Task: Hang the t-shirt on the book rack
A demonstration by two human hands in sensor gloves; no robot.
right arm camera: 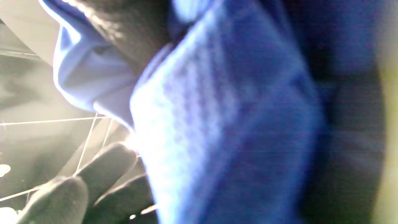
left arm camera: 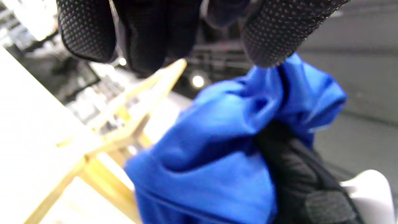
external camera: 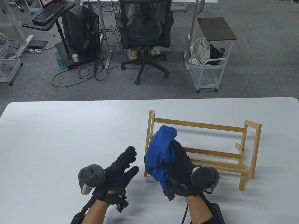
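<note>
A bunched blue t-shirt (external camera: 160, 151) is gripped in my right hand (external camera: 179, 161) and held above the table, in front of the left end of the wooden book rack (external camera: 203, 149). The rack stands upright on the white table (external camera: 58, 130), right of centre. My left hand (external camera: 121, 165) is open and empty, fingers spread, just left of the shirt and apart from it. In the left wrist view the shirt (left arm camera: 224, 146) fills the middle, with the rack (left arm camera: 130, 124) behind it. The right wrist view is filled with blurred blue cloth (right arm camera: 230, 124).
Beyond the table's far edge are a black office chair (external camera: 146, 35), a white rolling cart (external camera: 208, 63) and a computer stand (external camera: 77, 32) with cables on the carpet.
</note>
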